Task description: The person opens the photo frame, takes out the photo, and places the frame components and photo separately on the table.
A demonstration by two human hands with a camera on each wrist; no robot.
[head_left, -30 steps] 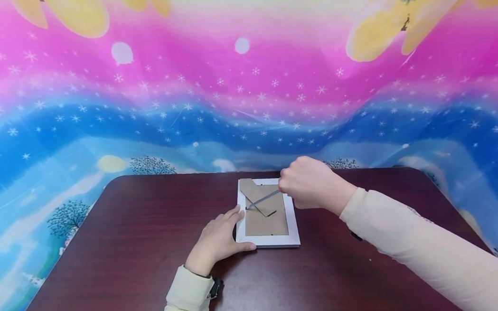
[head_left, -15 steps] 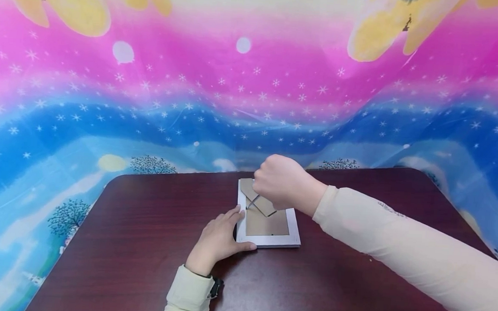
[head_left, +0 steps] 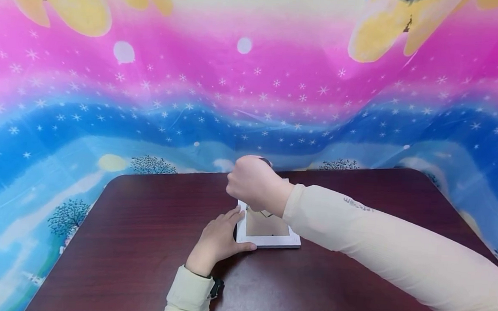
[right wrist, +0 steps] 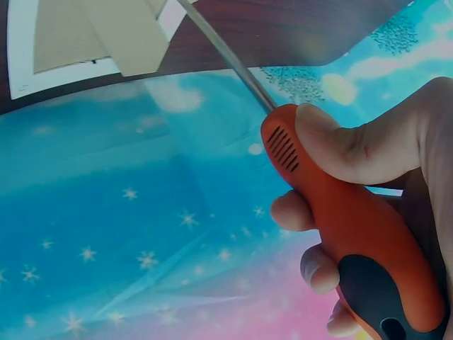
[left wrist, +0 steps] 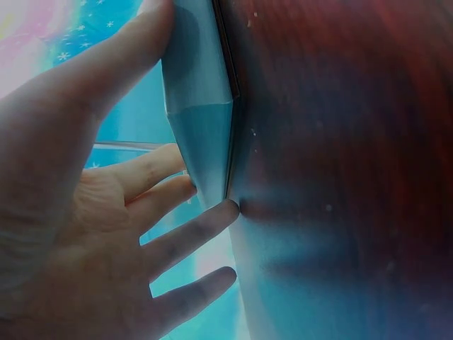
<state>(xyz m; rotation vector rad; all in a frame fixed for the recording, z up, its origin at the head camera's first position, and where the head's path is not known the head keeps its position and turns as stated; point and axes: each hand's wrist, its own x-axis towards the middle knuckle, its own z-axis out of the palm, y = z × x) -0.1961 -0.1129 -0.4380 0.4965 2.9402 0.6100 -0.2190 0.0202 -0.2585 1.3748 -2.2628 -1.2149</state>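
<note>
A white picture frame (head_left: 280,242) lies on the table with its brown backing (head_left: 266,227) facing up. Spread fingers of my left hand (head_left: 213,243) touch the frame's left edge, and the thumb rests on its near edge. In the left wrist view those fingers (left wrist: 191,234) look straight. My right hand (head_left: 256,182) is above the far left of the frame, gripping a screwdriver with an orange and black handle (right wrist: 354,212). Its metal shaft (right wrist: 230,53) slants toward the frame, but the tip is hidden. A brown stand flap (right wrist: 131,42) lies across the backing.
The dark reddish-brown table (head_left: 150,225) ends just beyond the frame. Behind it hangs a pink and blue backdrop (head_left: 184,89) printed with snowflakes and trees. My right sleeve (head_left: 356,224) crosses over the table's right side.
My right hand has moved left across the frame with the screwdriver, now covering the shaft and the upper part of the frame. The left hand and the frame have not moved.
</note>
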